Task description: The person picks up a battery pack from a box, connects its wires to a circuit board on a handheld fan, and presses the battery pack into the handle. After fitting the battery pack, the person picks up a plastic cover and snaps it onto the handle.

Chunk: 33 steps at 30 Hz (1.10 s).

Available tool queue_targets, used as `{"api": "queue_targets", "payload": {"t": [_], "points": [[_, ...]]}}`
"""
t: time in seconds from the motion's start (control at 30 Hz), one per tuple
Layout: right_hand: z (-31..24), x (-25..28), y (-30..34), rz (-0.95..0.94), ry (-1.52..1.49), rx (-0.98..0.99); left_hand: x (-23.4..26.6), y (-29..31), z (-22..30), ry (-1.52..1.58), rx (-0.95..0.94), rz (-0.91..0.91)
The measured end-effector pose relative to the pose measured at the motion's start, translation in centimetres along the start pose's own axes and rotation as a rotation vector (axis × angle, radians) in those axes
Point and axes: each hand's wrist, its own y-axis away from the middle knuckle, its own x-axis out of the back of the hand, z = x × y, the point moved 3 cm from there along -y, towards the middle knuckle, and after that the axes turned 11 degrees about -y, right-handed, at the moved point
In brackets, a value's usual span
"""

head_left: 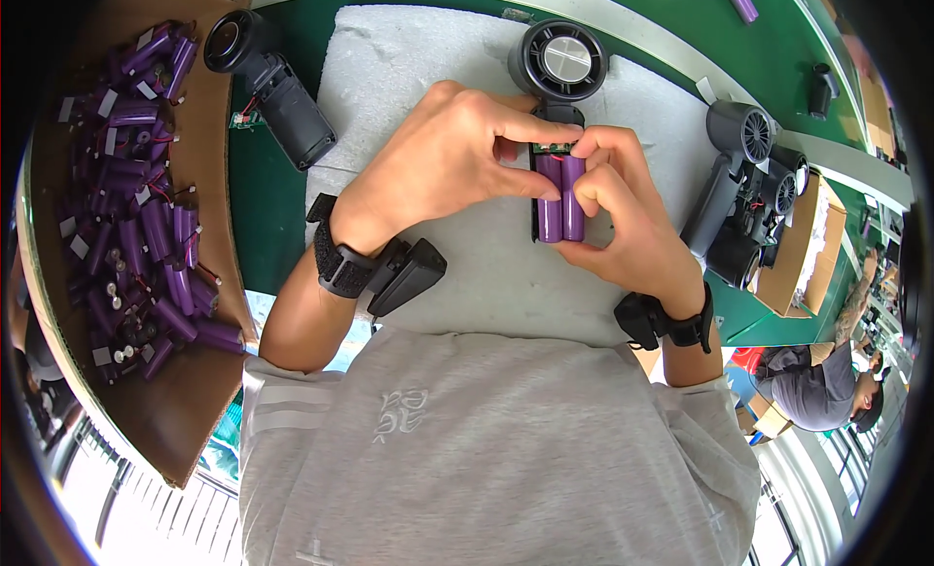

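A handheld fan (525, 68) with a round black head lies on the white foam pad, its handle toward me and open at the front. Two purple battery cells (560, 219) sit side by side in the handle. Above them shows a strip of green circuit board (552, 149) with a bit of red wire. My left hand (443, 153) closes on the handle from the left, thumb on a cell and index finger across the fan's neck. From the right, my right hand (628, 201) grips the handle, fingers bent near the board and thumb by the cells' lower end.
At left stands a cardboard box (209, 274) full of purple battery cells (156, 230) with wires. A fan body with an exposed board (287, 114) lies beside the foam pad (389, 51). Several fans (739, 133) and a small carton (812, 260) are at right. Another person (817, 386) sits beyond.
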Motion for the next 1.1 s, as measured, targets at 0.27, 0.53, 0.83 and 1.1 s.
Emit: {"api": "queue_targets", "payload": {"t": [0.27, 0.53, 0.83, 1.1], "points": [[-0.22, -0.13, -0.18, -0.025, 0.046, -0.048, -0.16, 0.08, -0.04, 0.020, 0.025, 0.006], [-0.39, -0.52, -0.31, 0.049, 0.033, -0.027, -0.34, 0.07, -0.05, 0.011, 0.058, 0.023], [-0.79, -0.49, -0.65, 0.090, 0.034, -0.105, -0.44, 0.18, 0.06, 0.036, 0.070, 0.037], [-0.69, -0.74, 0.25, 0.100, 0.076, -0.078, -0.41, 0.30, -0.11, 0.017, 0.007, 0.051]]}}
